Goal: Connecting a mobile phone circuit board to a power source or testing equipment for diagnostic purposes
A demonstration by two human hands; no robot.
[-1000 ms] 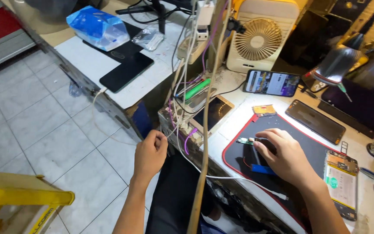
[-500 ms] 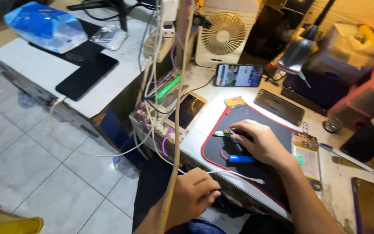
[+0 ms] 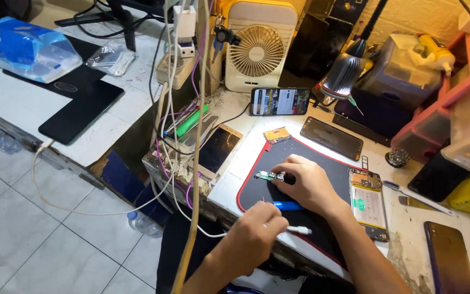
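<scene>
Already the opened phone (image 3: 368, 204) lies at the right edge of the mat (image 3: 305, 163), back off, its battery and green parts bare; a small green board (image 3: 267, 176) sits loose at mid-frame, so the stripping looks done and the work on the board only begun, as far as can be judged; the right hand (image 3: 308, 182) presses curled fingers on the board's end, pinning it; the left hand (image 3: 254, 237), lower centre, is closed around a white cable (image 3: 298, 230), its plug pointing right; a blue pen (image 3: 288, 206) lies between the hands; the mat is dull black rubber with a red rim; the fan (image 3: 255, 46), upper centre, is cream plastic.
</scene>
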